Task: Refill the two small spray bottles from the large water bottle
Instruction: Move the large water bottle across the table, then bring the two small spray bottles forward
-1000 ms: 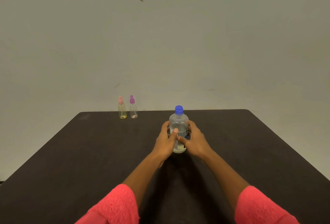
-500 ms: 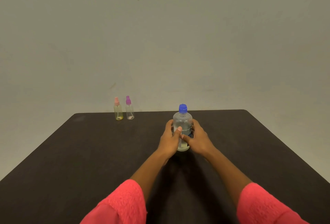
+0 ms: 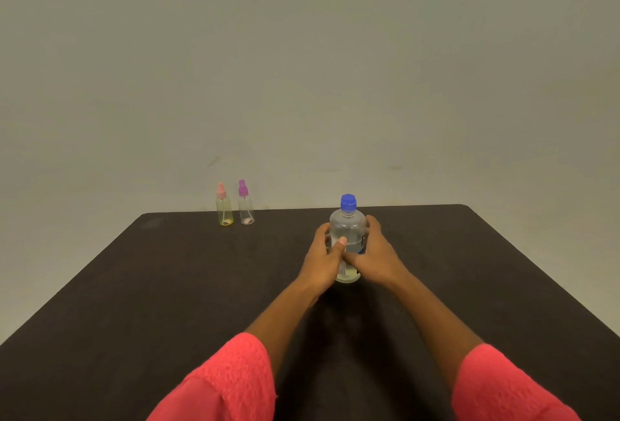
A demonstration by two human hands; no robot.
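Change: none we can see since a second ago; cap (image 3: pixel 348 202) on, nothing poured yet.
Grip: our left hand (image 3: pixel 323 261) and right hand (image 3: pixel 375 258) clasp the large water bottle (image 3: pixel 347 232).
Spray bottles (image 3: pixel 235 204): far tabletop (image 3: pixel 167 286) edge, untouched.

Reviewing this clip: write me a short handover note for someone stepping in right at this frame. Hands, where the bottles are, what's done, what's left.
Left hand and right hand: both wrapped around the large water bottle, which stands upright mid-table with its blue cap on.
Pink-topped spray bottle and purple-topped spray bottle: upright, side by side at the far left edge of the dark table, sprayer tops on, untouched, apart from the hands.
Done: large bottle grasped only.
Left: uncap the large bottle, take off both sprayer tops, pour into each, refit the tops and cap.
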